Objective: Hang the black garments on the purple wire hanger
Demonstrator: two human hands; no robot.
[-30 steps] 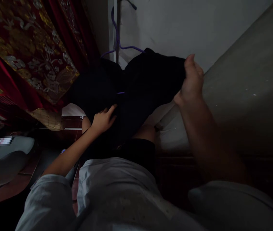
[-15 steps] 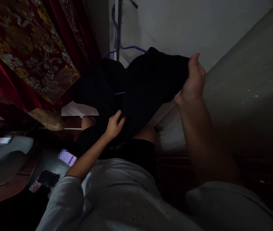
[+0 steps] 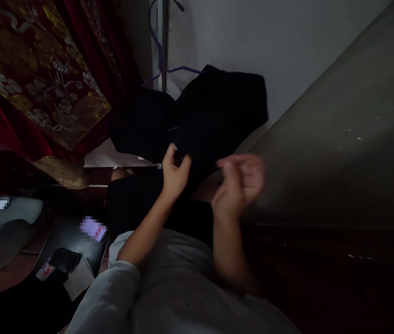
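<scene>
A black garment (image 3: pixel 218 111) hangs from a purple hanger (image 3: pixel 169 70) against a pale wall, straight ahead of me. My left hand (image 3: pixel 175 172) is closed in a pinch on the garment's lower edge near its middle. My right hand (image 3: pixel 240 181) hovers just right of it, below the garment, fingers curled and smeared by motion; I cannot make out whether it holds anything.
Red and gold embroidered fabric (image 3: pixel 33 79) hangs at the left. A lit phone (image 3: pixel 93 229) and a dark phone (image 3: pixel 63 260) lie on a dark surface at lower left. A large grey-green slanted surface (image 3: pixel 343 153) fills the right side.
My right hand let go of the garment's upper right corner and dropped down toward the middle. My left hand moved right and up along the lower edge and pinched it.
</scene>
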